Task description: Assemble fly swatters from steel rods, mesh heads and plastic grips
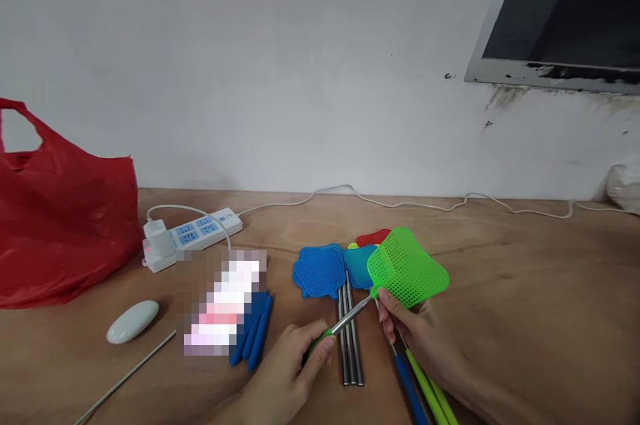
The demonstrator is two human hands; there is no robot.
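Observation:
A green fly swatter with a metal shaft is held in both my hands above the table. My left hand is closed round its green grip, and my right hand pinches the neck below the mesh head. Under and behind it lie blue swatter heads, with red and yellow ones partly covered. Several bare metal rods lie side by side between my hands. Beneath my right forearm are a blue handle and yellow-green handles. Loose blue grips rest left of my left hand.
A white power strip with a plugged-in charger stands at the back left, beside a red plastic bag. A white computer mouse and a blurred-out lit rectangle lie nearby. A thin white cable runs along the wall.

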